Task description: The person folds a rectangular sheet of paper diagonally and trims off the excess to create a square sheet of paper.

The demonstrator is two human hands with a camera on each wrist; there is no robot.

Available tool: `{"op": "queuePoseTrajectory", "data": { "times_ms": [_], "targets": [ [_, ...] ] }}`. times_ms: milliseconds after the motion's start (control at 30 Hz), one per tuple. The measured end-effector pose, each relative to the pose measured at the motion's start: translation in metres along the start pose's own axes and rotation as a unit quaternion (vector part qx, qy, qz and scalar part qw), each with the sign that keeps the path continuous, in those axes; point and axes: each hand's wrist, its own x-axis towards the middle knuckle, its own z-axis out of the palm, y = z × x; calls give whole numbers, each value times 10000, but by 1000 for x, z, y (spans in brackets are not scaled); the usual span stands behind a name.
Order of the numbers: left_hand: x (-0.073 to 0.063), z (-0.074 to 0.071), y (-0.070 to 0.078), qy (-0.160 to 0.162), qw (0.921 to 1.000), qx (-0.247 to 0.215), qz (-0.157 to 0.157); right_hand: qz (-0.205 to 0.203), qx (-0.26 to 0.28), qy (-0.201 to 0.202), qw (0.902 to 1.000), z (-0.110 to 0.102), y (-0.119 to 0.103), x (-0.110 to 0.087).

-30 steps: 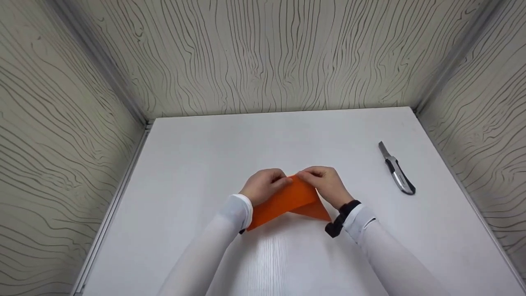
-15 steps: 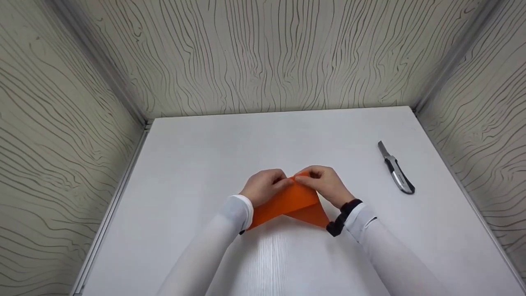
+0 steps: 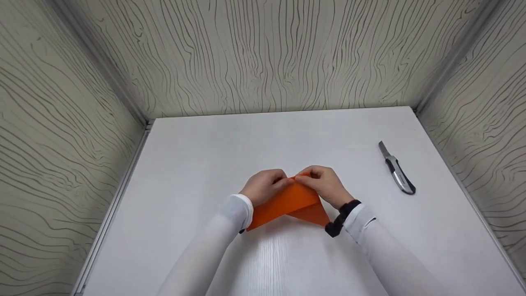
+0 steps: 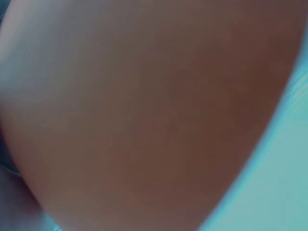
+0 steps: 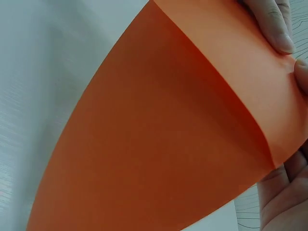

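A folded sheet of orange paper (image 3: 287, 201) is held up between both hands in the head view, its two layers spreading apart toward the person. My left hand (image 3: 265, 187) pinches its upper edge, thumb on the near face. Close beside it, my right hand (image 3: 326, 185) pinches the same edge, with a bit of orange showing above the thumb. In the right wrist view, the paper (image 5: 144, 125) shows its fold as a curved band, and the left thumb (image 5: 276, 31) presses near the right thumb (image 5: 302, 77). A blurred brownish surface (image 4: 144, 115) fills most of the left wrist view.
A utility knife (image 3: 398, 174) lies on the white table (image 3: 213, 152) to the right, its blade out and pointing away. Patterned panels (image 3: 267, 57) wall in the table at the back and both sides.
My right fingers have shifted slightly along the top edge, and more orange shows above the right thumb. The paper's lower layer has dropped a little. The left hand stays nearly still.
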Motion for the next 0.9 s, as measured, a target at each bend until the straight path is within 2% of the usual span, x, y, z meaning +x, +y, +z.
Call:
{"op": "queuePoseTrajectory", "data": {
  "times_ms": [233, 567, 900],
  "targets": [
    [-1, -3, -3, -51, 9998, -14, -176, 126, 40, 200, 9997, -4, -1, -1],
    [-1, -5, -3, -76, 9996, -8, -260, 103, 86, 226, 9997, -7, 3, 0],
    [-2, -7, -5, -96, 9987, -137, -481, 291, 70, 376, 9988, -11, 5, -1]
  ]
}}
